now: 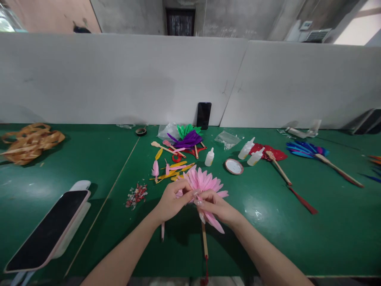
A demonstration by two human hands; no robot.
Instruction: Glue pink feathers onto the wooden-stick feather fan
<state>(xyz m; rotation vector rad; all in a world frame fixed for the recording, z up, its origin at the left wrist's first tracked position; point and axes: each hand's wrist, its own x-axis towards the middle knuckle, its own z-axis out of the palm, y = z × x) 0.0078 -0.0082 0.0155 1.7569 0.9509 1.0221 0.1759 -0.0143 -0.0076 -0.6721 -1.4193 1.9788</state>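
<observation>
A fan of pink feathers (205,178) is spread out at the near middle, its wooden handle (204,240) pointing toward me with a dark red cord at the end. My left hand (175,198) pinches at the base of the feathers with thumb and fingertips. Right beside it, my right hand (218,205) has its fingers closed at the same spot, and a lower pink feather (216,224) sticks out beneath. The fingers cover the exact point they grip. Loose yellow and pink feathers (171,171) lie just beyond my left hand.
Small white squeeze bottles (210,157) and a round dish (234,166) stand beyond the fan. Purple (189,140), red (272,151) and blue (305,149) feather fans lie around. Left are a scrap pile (137,195), a phone on a stand (49,230) and tan ribbon (32,143).
</observation>
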